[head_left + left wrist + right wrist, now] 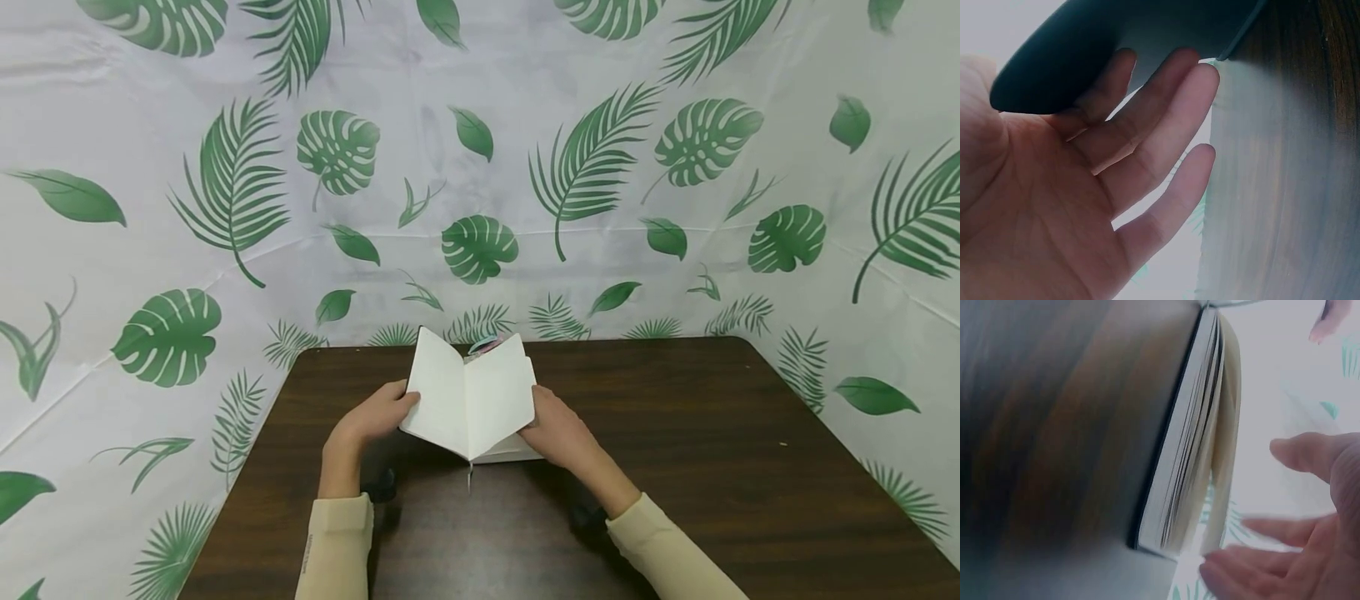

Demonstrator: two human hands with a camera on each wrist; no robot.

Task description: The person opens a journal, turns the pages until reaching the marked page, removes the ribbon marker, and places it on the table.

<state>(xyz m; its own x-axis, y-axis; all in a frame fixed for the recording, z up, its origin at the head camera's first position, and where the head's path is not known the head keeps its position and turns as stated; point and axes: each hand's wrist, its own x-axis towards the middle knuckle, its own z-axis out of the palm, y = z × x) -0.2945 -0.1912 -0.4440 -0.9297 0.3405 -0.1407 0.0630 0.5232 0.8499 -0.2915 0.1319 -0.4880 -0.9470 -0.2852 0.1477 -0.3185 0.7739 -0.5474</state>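
Note:
A notebook with blank white pages and a dark cover stands spread open above the table's middle, a thin ribbon hanging from its spine. At its left edge my left hand holds the cover, thumb on the page side. The left wrist view shows that hand's fingers behind the dark cover. My right hand is at the right-hand pages. In the right wrist view its thumb and fingers are spread apart, fingertips by a raised page; the thicker page block lies below.
Behind the notebook, a small bluish and pink item shows partly; its kind is hidden. Dark wood covers the table. A white cloth with green leaf prints hangs around the table's far side and sides.

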